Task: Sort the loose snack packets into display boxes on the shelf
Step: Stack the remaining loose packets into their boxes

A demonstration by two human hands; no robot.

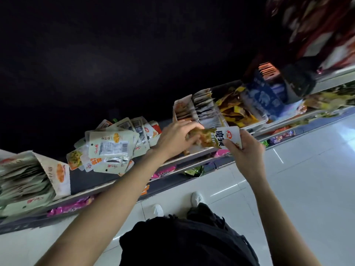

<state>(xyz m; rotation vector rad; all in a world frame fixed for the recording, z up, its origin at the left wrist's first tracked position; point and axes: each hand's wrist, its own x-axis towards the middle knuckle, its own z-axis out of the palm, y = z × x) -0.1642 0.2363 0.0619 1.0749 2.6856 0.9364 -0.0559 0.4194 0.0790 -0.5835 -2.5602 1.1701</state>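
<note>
A white and green snack packet is held over the shelf edge between both hands. My left hand grips its orange-printed end with curled fingers. My right hand pinches its white end. Just behind them stands an open display box filled with upright packets. To the left a loose pile of pale packets lies on the shelf. Another display box, full of packets, stands at the far left.
Yellow packets and a blue box sit further right on the shelf. Pink and green packets line the lower shelf rail. White floor tiles and my shoes are below. The shelf's back is dark.
</note>
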